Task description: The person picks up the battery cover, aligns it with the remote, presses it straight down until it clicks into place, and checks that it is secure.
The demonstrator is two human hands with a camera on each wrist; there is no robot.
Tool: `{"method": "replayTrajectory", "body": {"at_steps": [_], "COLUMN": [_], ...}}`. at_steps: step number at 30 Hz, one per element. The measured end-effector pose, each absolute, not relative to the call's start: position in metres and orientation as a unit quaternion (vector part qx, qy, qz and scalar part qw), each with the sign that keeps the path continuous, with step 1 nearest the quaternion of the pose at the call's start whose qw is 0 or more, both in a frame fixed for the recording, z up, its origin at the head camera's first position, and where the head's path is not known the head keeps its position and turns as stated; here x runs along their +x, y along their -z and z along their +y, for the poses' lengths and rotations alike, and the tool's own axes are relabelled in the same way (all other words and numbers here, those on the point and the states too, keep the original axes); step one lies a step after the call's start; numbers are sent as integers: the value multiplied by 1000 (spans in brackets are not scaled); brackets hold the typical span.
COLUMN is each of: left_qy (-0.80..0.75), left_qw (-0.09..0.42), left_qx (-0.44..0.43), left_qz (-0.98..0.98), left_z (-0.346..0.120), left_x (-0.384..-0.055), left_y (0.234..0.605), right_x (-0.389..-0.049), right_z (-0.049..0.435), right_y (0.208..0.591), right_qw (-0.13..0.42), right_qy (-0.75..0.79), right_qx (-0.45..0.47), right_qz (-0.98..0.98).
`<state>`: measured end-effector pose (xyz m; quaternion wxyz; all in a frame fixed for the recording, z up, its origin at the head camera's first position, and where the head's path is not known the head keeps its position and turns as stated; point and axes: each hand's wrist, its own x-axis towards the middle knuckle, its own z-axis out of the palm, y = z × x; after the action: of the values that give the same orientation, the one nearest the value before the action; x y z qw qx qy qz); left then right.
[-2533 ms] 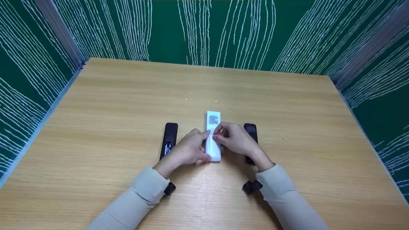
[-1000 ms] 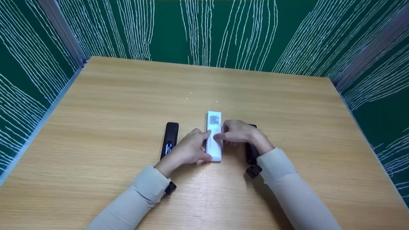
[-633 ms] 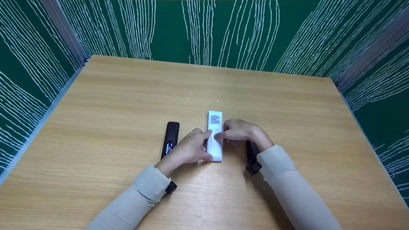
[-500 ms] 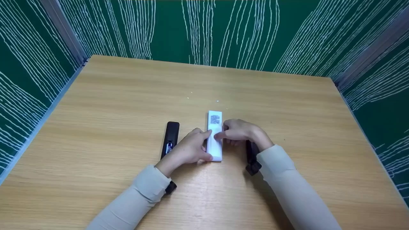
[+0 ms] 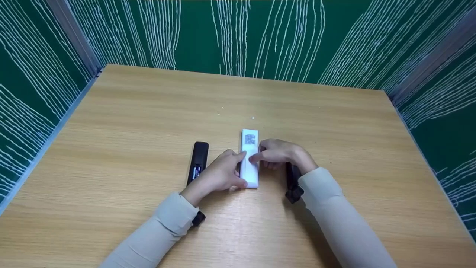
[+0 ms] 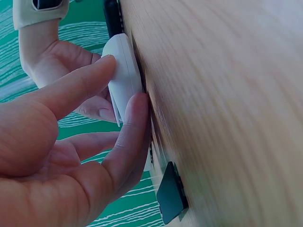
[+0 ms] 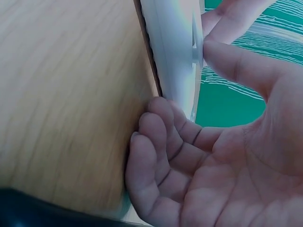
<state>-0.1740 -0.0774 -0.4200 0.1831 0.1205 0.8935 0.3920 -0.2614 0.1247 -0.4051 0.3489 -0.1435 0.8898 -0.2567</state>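
A white remote control (image 5: 249,171) lies with its back up on the table, a printed square code at its far end. My left hand (image 5: 219,173) grips it from the left, thumb at the near end and fingers along the side. My right hand (image 5: 279,153) has its thumb on the remote's back and its other fingers curled at the right side, near the tabletop. In the right wrist view, the battery cover (image 7: 197,47) stands slightly raised beside the thumb. The left wrist view also shows a thin raised edge on the remote.
Left of the white remote lies a black remote (image 5: 200,152) with its battery compartment uncovered and batteries showing. Another black remote (image 5: 292,176) lies partly under my right wrist. Tiny white bits (image 5: 253,118) are scattered farther back on the wooden table (image 5: 167,104). Green walls surround it.
My right hand has shifted right from a fingertip pinch over the remote's back to thumb on top and fingers at its side. In the last half second, both hands look nearly still.
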Motion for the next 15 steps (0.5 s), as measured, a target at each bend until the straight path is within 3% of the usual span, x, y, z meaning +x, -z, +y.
{"method": "replayTrajectory", "body": {"at_steps": [15], "left_qy": [-383], "left_qw": [179], "left_qx": [125], "left_qz": [898], "left_z": [-77], "left_x": [-174], "left_y": [420], "right_x": [-263], "right_z": [125], "right_y": [405], "right_qw": [358], "right_qy": [259], "right_qx": [-144], "right_qz": [885]}}
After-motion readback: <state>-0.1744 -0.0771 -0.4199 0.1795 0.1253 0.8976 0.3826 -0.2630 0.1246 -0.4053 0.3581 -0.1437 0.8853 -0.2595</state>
